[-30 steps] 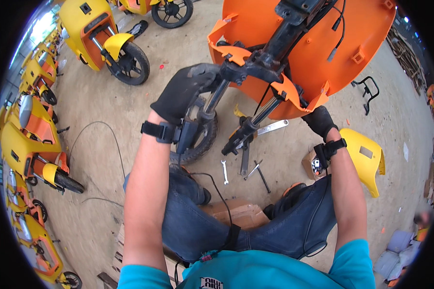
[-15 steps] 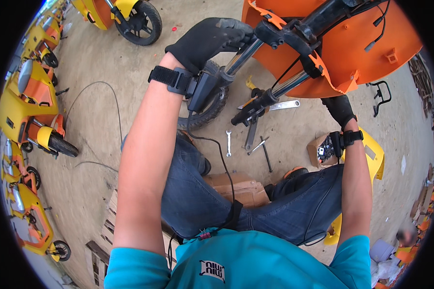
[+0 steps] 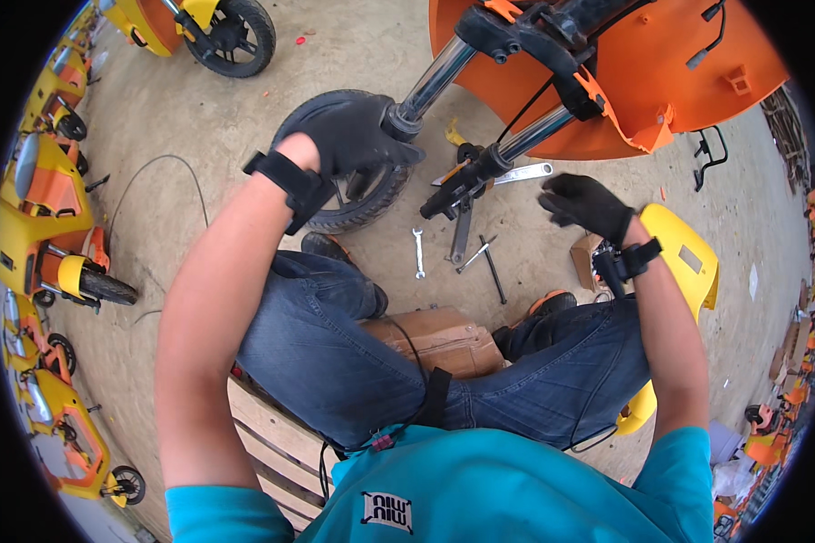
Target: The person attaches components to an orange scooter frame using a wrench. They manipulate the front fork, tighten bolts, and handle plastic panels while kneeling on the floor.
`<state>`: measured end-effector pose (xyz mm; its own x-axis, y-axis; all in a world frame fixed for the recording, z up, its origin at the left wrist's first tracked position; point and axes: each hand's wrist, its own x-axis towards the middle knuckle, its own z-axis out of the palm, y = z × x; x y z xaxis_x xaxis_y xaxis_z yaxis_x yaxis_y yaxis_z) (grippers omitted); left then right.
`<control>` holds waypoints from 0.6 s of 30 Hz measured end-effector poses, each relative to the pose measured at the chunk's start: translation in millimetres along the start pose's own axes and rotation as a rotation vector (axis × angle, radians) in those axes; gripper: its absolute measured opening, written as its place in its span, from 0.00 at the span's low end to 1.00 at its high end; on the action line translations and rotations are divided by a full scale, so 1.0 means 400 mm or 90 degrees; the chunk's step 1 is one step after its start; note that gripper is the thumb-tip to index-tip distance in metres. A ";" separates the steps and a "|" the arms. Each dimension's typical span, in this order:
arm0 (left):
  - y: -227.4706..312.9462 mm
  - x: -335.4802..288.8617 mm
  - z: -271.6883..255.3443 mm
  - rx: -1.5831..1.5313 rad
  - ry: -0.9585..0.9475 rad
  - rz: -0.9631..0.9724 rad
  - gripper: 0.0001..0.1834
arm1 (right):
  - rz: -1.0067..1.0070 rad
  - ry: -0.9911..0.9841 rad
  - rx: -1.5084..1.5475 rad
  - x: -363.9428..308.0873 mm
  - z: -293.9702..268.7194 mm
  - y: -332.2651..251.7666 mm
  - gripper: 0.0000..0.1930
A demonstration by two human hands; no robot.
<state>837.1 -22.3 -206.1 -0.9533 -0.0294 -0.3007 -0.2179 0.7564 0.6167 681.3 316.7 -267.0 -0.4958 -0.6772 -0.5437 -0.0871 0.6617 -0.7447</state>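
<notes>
My left hand (image 3: 358, 136), in a black glove, is wrapped around the lower end of the left leg of a front fork (image 3: 439, 81); the hand hides that end. Just beyond and below this hand is a black-tyred wheel (image 3: 371, 211), partly covered by the hand and wrist. The fork's right leg (image 3: 534, 133) has a dark lower end that hangs free of my hands. My right hand (image 3: 589, 206), also gloved, is in the air below the orange body panel (image 3: 652, 90). Its fingers are loosely bent and apart, with nothing seen in them.
On the floor lie a small spanner (image 3: 418, 253), a large wrench (image 3: 525, 172) and a dark rod (image 3: 494, 271). A cardboard box (image 3: 444, 335) sits between my legs, a yellow panel (image 3: 679, 262) to my right. Yellow scooters (image 3: 45, 199) stand along the left.
My left hand has slid down from the upper fork tube to its lower end. My right hand has come out from the orange panel's lower edge, leftward and down.
</notes>
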 end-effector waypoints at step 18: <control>-0.028 -0.035 0.067 0.097 0.036 -0.093 0.36 | -0.201 0.112 0.156 0.137 0.239 -0.064 0.33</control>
<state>858.7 -12.9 -228.2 -0.9251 -0.1784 -0.3352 -0.3239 0.8314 0.4515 738.9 231.8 -314.5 -0.6191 -0.7549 -0.2164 -0.0612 0.3212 -0.9450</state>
